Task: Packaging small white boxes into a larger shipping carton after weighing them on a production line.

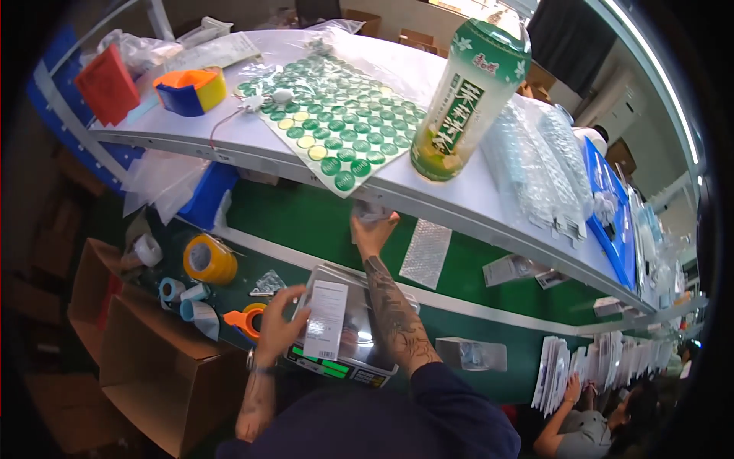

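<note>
A white printed box lies on top of a weighing scale with a shiny metal pan and green lit displays. My left hand is at the box's left edge, fingers curved and apart, the thumb close to or touching the box. My right arm stretches forward over the scale. Beneath the raised shelf's front edge, my right hand is closed around a pale, partly see-through thing. The shelf hides part of that thing and of the fingertips, so its kind is unclear.
On the shelf stand a tall drink bottle, a green-dotted sticker sheet and bubble wrap. Yellow tape and an orange tape dispenser lie left, above an open carton. Right, another person handles white boxes.
</note>
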Motion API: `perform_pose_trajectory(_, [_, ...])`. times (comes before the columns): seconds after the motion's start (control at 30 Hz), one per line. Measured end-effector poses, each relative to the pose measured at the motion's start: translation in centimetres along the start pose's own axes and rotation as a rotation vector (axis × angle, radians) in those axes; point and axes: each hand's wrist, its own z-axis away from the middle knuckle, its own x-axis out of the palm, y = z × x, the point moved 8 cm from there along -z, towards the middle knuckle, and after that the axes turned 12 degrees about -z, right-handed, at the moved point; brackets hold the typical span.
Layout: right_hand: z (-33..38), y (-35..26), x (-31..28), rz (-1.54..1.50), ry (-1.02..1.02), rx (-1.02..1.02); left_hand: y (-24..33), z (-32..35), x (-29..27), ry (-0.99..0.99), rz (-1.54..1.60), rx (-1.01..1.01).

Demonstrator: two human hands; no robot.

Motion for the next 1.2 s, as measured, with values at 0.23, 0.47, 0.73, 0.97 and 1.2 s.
perform_pose_trajectory(0.23, [7.4,-19.5,-7.7,0.045,-0.564,-0.437,2.9,6.2,-6.2,0.172,0.196,-0.099])
perform_pose_trajectory(0.47, [19.0,-24.2,-14.3,-0.381,-0.472,0.177,11.3,2.6,-0.9,-0.245,0.473,0.337])
perform_pose_trajectory(0.73, [24.6,-18.4,-17.9,-0.850,-0.015,0.324,8.3,6.2,6.5,-0.637,0.770,0.152])
perform_pose_trajectory(0.97, [25.5,-20.4,-16.6,-0.734,-0.054,0.350,10.0,5.9,5.2,-0.666,0.611,-0.002])
perform_pose_trajectory(1.2, [24.4,-23.3,-14.2,-0.775,-0.452,0.143,9.1,5.0,1.6,-0.548,0.635,0.261])
